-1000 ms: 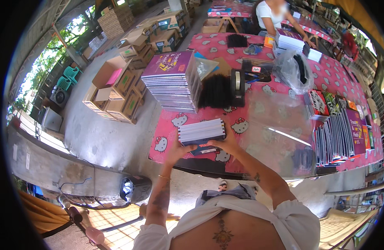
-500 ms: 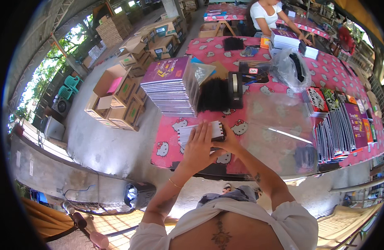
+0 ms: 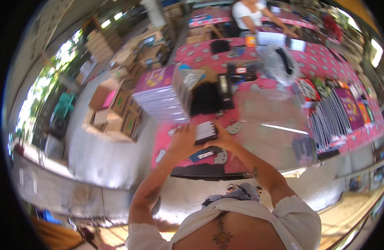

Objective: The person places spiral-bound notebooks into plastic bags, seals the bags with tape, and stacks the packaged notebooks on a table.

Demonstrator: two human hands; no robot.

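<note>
Between my two hands is a small stack of white-paged pads with black notches along its edge. The left hand grips the stack's left side, its fingers blurred. On the other side, the right hand curls around the right edge with its thumb underneath toward me. Just below the hands lies a dark blue flat piece with a white label, on the pink patterned tablecloth. A tall pile of purple-covered spiral notebooks stands beyond my left hand.
A fluffy black heap and a black tape dispenser sit ahead. A clear plastic sheet covers the table to the right, beside several fanned spiral notebooks. Cardboard boxes stand at left. Another person works at the far end.
The stack has tilted and turned between my hands. My left hand has slid from its top to its left side. The dark blue piece now shows below. The view has shifted and blurred.
</note>
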